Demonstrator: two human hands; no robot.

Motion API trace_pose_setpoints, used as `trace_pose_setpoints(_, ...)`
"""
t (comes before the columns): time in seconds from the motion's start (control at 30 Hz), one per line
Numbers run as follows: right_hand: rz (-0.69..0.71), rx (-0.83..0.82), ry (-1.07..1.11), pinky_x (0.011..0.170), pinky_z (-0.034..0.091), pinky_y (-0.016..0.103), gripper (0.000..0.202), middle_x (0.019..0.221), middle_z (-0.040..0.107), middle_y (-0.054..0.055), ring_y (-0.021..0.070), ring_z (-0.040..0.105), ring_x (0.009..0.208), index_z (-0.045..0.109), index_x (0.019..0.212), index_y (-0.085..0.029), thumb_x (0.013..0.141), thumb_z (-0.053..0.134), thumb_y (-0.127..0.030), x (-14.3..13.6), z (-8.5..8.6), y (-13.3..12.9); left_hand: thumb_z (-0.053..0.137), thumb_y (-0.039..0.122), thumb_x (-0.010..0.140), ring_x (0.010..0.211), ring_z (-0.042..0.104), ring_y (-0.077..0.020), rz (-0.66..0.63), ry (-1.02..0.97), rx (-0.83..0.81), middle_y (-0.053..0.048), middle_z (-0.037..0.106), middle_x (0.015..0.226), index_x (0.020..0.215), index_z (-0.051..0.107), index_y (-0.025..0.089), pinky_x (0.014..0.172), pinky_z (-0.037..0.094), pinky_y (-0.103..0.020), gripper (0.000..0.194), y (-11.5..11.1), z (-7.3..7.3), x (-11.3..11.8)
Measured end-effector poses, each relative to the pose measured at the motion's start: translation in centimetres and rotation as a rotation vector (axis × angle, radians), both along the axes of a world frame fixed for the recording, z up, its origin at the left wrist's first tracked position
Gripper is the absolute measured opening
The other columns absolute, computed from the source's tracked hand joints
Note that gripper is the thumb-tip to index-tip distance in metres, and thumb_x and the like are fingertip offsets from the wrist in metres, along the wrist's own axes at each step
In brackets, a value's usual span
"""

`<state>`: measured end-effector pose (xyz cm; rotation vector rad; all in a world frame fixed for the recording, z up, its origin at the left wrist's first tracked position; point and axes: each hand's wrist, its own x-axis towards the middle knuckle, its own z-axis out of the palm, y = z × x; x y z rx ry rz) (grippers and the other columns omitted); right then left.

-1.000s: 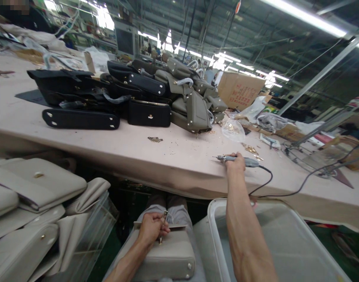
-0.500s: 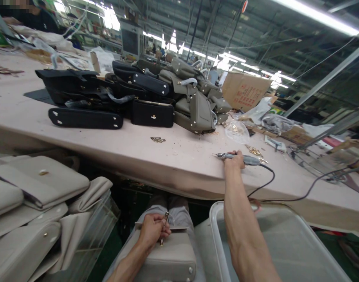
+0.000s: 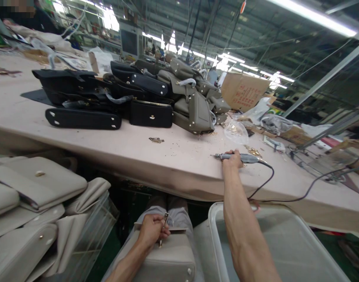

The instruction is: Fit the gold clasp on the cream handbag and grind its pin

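Across my lap lies a beige handbag [image 3: 170, 254] with a small metal clasp [image 3: 161, 243] on its front. My left hand [image 3: 153, 230] rests over the bag, its fingers pinching a small metal fitting [image 3: 165, 217] that sticks up above them. On the table to the right, my right hand [image 3: 233, 158] is wrapped around a grey electric screwdriver [image 3: 249, 158]. The screwdriver's tip points left, and a dark cord runs from its back end. Gold metal parts [image 3: 252, 150] lie on the table just beyond this hand.
Black handbags [image 3: 151, 113] and olive ones [image 3: 199, 113] are piled on the table [image 3: 132, 150]. Flat metal plates [image 3: 156, 140] lie nearer. Beige bags [image 3: 50, 180] fill a clear crate [image 3: 94, 227] at left. A pale bin [image 3: 216, 235] stands under my right arm.
The view has shifted very slightly. My right hand still holds the screwdriver at the table, and my left hand keeps its pinch on the metal fitting.
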<state>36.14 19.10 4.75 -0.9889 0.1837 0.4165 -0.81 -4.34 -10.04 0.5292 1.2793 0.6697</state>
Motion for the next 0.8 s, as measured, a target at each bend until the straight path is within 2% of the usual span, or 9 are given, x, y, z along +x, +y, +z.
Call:
trace_pose_setpoints(0.2,-0.01,0.027,-0.009,0.044,0.05,0.019,0.026,0.071,0.062,-0.007,0.007,0.052,0.049,0.044,0.093,-0.021,0.097,0.069,-0.013,-0.3,-0.1,-0.4,0.076,0.022,0.07,0.049,0.07,-0.0207,-0.016,0.017,0.003,-0.01,0.073,0.062,0.069,0.069,0.011,0.044,0.055,-0.026,0.013,0.3,0.5,-0.1)
trace_pose_setpoints(0.37,-0.039,0.021,0.023,0.043,0.049,0.018,0.026,0.071,0.062,-0.008,0.0059,0.051,0.048,0.043,0.094,-0.021,0.098,0.068,-0.014,-0.3,0.3,-0.7,0.08,0.025,0.069,0.051,0.071,-0.0207,-0.004,0.0,-0.002,-0.009,0.073,0.064,0.072,0.07,0.011,0.045,0.055,-0.026,0.018,0.0,0.5,-0.3)
trace_pose_setpoints(0.57,-0.008,0.023,0.062,0.043,0.045,0.017,0.025,0.072,0.059,-0.007,0.0051,0.049,0.047,0.043,0.09,-0.019,0.099,0.064,-0.009,-0.5,1.5,-1.8,0.081,0.021,0.073,0.051,0.071,-0.0204,0.001,0.005,-0.006,-0.009,0.074,0.062,0.071,0.07,0.012,0.044,0.054,-0.025,0.014,0.0,0.4,-0.3)
trace_pose_setpoints(0.7,0.061,0.039,0.069,0.047,0.048,0.016,0.021,0.072,0.057,-0.008,0.0035,0.047,0.048,0.044,0.09,-0.019,0.103,0.059,-0.012,-1.9,2.9,-4.2,0.074,0.013,0.079,0.05,0.071,-0.0192,-0.006,0.019,-0.015,-0.008,0.074,0.062,0.069,0.07,0.013,0.044,0.054,-0.024,0.011,0.3,0.3,0.0)
trace_pose_setpoints(0.8,0.185,0.077,0.068,0.05,0.047,0.013,0.019,0.072,0.054,-0.008,0.0018,0.046,0.05,0.048,0.089,-0.017,0.105,0.058,-0.015,-4.9,2.9,-7.8,0.077,0.014,0.081,0.049,0.071,-0.0186,0.005,0.026,-0.03,-0.006,0.073,0.061,0.068,0.069,0.014,0.043,0.054,-0.023,0.015,0.1,0.9,0.3)
